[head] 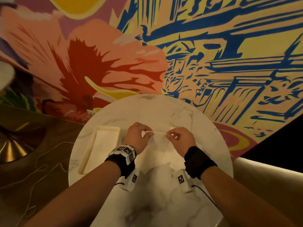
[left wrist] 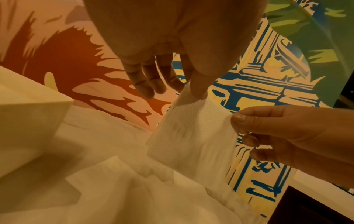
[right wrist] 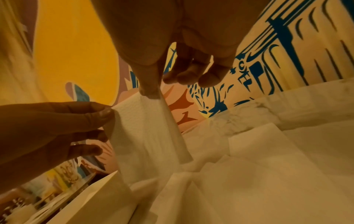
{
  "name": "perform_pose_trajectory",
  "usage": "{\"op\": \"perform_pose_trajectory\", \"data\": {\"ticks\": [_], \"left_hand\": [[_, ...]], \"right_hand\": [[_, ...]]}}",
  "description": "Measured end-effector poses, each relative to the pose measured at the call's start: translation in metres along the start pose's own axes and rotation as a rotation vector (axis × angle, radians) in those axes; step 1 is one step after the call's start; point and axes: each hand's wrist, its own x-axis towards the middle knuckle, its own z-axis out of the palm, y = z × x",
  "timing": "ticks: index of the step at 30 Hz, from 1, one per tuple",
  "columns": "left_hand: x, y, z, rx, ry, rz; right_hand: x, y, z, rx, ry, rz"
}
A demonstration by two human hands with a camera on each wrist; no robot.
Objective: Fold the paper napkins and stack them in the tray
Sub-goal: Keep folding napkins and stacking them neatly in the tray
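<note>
A white embossed paper napkin (head: 158, 140) hangs stretched between my two hands above the round marble table (head: 164, 110). My left hand (head: 139, 136) pinches its left top corner between thumb and forefinger. My right hand (head: 177, 138) pinches the right top corner the same way. In the left wrist view the napkin (left wrist: 193, 130) droops below my left hand (left wrist: 197, 92), with my right hand (left wrist: 237, 119) at the right. In the right wrist view the napkin (right wrist: 145, 130) hangs from my right hand (right wrist: 151, 93), while my left hand (right wrist: 109, 112) grips its other corner. A cream rectangular tray (head: 85, 161) lies left of my hands.
More loose white napkins (right wrist: 268, 174) lie spread on the table under my hands. A painted mural wall (head: 213, 54) rises just behind the table. A brass lamp base (head: 14, 145) on dark wood (head: 32, 185) sits to the left. A lit ledge (head: 262, 169) runs at the right.
</note>
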Motion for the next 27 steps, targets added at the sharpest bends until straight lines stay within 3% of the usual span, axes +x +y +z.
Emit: {"op": "perform_pose_trajectory", "data": {"ticks": [6, 10, 14, 19, 24, 27], "left_hand": [[-0.008, -0.004, -0.018, -0.080, -0.098, -0.073], [-0.011, -0.001, -0.027, -0.076, -0.210, -0.028], [-0.007, -0.007, -0.041, -0.045, -0.140, -0.054], [-0.009, -0.017, -0.056, -0.211, -0.027, -0.120], [-0.017, -0.028, -0.058, -0.123, -0.147, -0.164], [-0.022, -0.031, -0.063, -0.192, -0.105, -0.163]], "right_hand": [[-0.001, -0.021, 0.014, 0.081, -0.125, -0.014], [-0.002, -0.034, 0.022, 0.113, -0.204, -0.029], [0.000, -0.041, 0.020, 0.253, -0.178, 0.042], [0.003, -0.043, 0.017, 0.327, -0.146, 0.086], [0.005, -0.055, 0.033, 0.503, -0.100, 0.161], [-0.004, -0.067, 0.047, 0.583, -0.224, 0.199]]}}
